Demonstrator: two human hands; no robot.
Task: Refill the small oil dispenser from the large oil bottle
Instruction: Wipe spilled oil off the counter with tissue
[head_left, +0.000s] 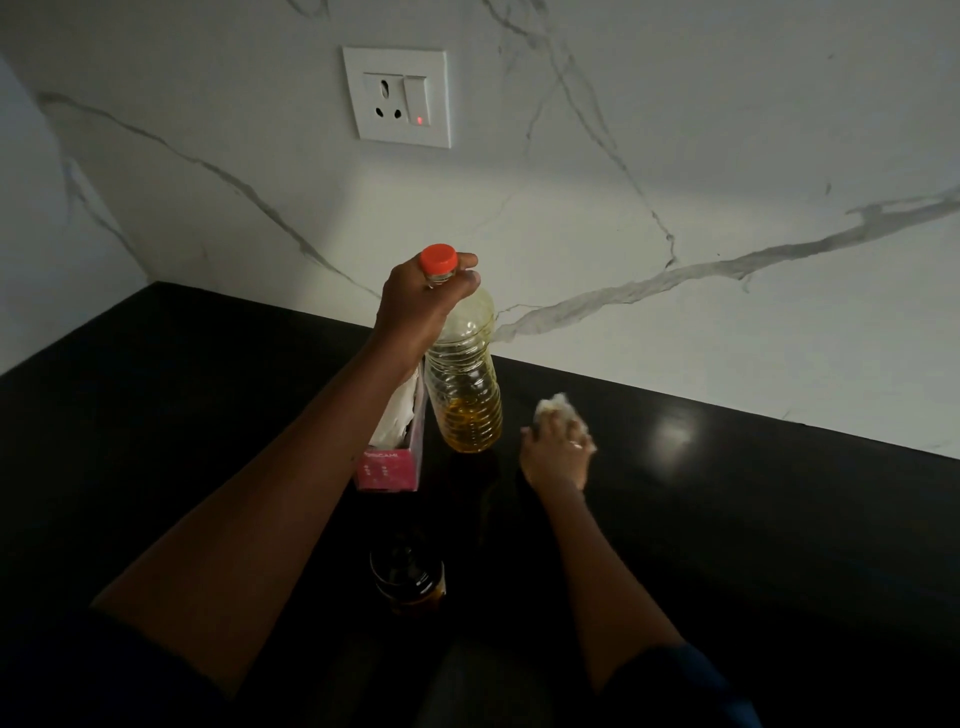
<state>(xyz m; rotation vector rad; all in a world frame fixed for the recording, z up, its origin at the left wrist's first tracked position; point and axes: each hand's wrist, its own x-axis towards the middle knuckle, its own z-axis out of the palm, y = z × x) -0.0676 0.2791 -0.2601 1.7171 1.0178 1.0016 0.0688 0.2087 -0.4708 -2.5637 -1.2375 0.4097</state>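
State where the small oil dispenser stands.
The small oil dispenser stands low centre in the head view, on the counter, in front of the large oil bottle.

Orange cap (439, 259), yellow oil (471, 423), pink tissue box (388, 470), black counter (753, 509).

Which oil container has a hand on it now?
The large oil bottle with the orange cap: the left hand grips its neck. The small dark dispenser stands untouched, nearer the camera.

Right of the oil bottle (470, 395), beyond the right hand (558, 449) holding a tissue (558, 406), the dark surface (753, 519) lies open to the wall (675, 234). A tissue box (392, 462) crowds the bottle's left side. Nearer than the bottle stands the small dispenser (408, 577), a bare gap between.
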